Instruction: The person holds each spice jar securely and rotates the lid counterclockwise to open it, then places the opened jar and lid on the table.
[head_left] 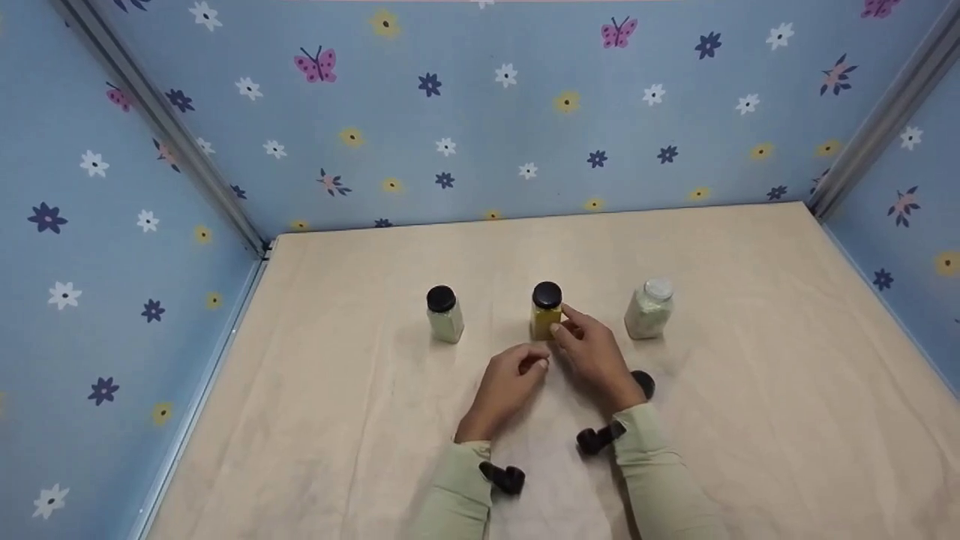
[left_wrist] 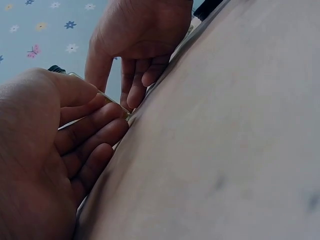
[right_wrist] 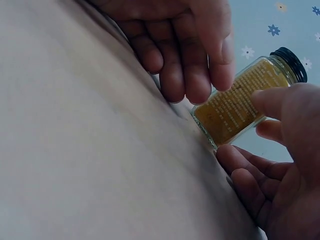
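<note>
"Toward the middle of the cream cloth (head_left: 300, 420), a yellow-filled jar (head_left: 541, 322) is standing upright under a black lid (head_left: 547, 294)."

"Which hand is holding it?"

"The right hand (head_left: 594, 354), which is sitting at four o'clock from the jar. Its thumb (right_wrist: 267, 101) is pressing on the printed side of the glass and its index finger is resting on the three o'clock side, so the two are pinching the jar. The lower fingers are curling loosely near the cloth."

"And the left hand (head_left: 506, 386)?"

"It is hovering at seven o'clock, half open, its fingers bending loosely and gripping nothing."

"Is it touching the glass?"

"I cannot tell. From the head its fingertips are ending just short of the base; in both wrist views they are overlapping the jar."

"What is standing around them?"

"A black-capped jar (head_left: 446, 322) with pale green contents is standing at nine o'clock, and a white-capped jar (head_left: 648, 315) at three. Beyond the right hand, at four o'clock, a round black top (head_left: 643, 384) is showing, partly hidden by the wrist."
</note>
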